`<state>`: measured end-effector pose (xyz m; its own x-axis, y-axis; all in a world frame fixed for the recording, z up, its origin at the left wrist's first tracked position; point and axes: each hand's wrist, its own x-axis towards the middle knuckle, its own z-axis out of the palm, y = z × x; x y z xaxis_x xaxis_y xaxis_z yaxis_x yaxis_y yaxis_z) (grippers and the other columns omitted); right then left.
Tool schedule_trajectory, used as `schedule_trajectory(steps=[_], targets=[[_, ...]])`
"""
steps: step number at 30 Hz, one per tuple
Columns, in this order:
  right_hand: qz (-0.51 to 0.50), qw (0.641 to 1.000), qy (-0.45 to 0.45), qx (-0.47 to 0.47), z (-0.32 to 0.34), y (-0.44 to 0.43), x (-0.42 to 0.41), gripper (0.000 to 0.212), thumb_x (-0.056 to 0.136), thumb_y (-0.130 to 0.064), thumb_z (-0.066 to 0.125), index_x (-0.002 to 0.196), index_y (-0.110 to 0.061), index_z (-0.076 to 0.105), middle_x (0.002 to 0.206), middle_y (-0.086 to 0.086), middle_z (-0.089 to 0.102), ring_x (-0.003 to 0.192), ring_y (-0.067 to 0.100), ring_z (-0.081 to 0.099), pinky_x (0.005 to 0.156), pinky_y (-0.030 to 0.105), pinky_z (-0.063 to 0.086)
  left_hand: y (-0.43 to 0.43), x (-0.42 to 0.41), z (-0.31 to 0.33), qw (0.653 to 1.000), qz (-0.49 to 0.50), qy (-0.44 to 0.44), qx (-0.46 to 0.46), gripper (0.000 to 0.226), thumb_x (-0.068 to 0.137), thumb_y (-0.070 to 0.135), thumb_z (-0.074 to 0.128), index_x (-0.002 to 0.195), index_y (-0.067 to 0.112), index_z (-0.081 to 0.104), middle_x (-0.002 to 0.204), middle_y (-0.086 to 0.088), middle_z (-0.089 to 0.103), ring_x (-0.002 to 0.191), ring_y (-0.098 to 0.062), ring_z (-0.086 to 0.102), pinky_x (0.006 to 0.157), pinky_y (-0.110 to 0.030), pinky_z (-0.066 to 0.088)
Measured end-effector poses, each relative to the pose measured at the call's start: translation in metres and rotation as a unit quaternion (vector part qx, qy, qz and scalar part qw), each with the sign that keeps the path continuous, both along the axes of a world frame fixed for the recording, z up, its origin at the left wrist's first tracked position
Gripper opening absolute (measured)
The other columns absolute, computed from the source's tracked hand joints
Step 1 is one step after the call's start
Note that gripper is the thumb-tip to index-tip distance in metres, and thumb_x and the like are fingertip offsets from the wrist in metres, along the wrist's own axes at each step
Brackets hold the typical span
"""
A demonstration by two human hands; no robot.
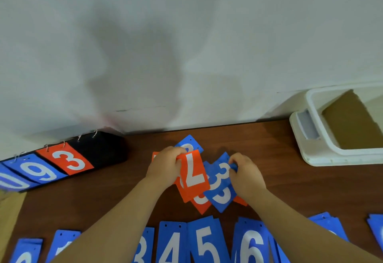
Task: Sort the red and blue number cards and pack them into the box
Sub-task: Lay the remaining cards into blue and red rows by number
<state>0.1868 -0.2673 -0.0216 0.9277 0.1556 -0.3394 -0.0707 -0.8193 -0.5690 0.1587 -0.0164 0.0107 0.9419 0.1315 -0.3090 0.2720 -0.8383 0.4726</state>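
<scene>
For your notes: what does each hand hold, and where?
Left hand: red card, top-left corner. Right hand: blue 3, upper right edge.

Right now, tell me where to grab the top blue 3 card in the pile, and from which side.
Its far right corner, from the right, probably. That corner of the blue 3 card sticks out free, where the right hand pinches it; its left edge meets the red 7 card held by the left hand.
</scene>
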Motion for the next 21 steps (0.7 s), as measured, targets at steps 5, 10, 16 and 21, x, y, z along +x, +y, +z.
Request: schedule_trajectory(steps=[5,10,16,21], targets=[[-0.051,0.997,-0.021,0.054,0.030,-0.020,-0.016,0.019,0.093,-0.017,0.062,0.093,-0.035,0.056,0.094,-0.011,0.060,0.077,0.006,0.060,0.060,0.018,0.045,-0.007,-0.024,0.021,0.994,0.095,-0.045,-0.041,0.034,0.101,0.019,0.052,0.133,0.031,0.058,0.127,0.006,0.064,0.105,-0.005,0.056,0.084,-0.023,0.044],[-0.088,0.988,-0.048,0.116,0.073,-0.040,-0.043,0.016,0.093,-0.014,0.062,0.095,-0.030,0.060,0.087,-0.008,0.064,0.068,0.009,0.060,0.052,0.020,0.044,-0.021,-0.059,0.049,0.977,0.151,-0.107,-0.105,0.045,0.099,0.011,0.050,0.137,0.035,0.052,0.125,0.003,0.061,0.108,-0.013,0.059,0.081,-0.026,0.047],[-0.152,0.965,-0.087,0.197,0.127,-0.059,-0.084,0.023,0.089,-0.006,0.062,0.084,-0.028,0.063,0.076,-0.004,0.067,0.062,0.011,0.057,0.055,0.025,0.045,-0.039,-0.100,0.084,0.930,0.255,-0.187,-0.186,0.040,0.094,0.003,0.047,0.116,0.029,0.068,0.117,0.001,0.067,0.106,-0.019,0.063,0.087,-0.032,0.049],[-0.160,0.952,-0.124,0.229,0.171,-0.068,-0.117,0.021,0.090,-0.007,0.064,0.084,-0.026,0.065,0.077,-0.005,0.069,0.061,0.008,0.060,0.051,0.022,0.046,-0.053,-0.125,0.125,0.907,0.280,-0.225,-0.219,0.042,0.091,-0.003,0.046,0.113,0.021,0.073,0.114,-0.003,0.072,0.105,-0.022,0.065,0.087,-0.029,0.046]])
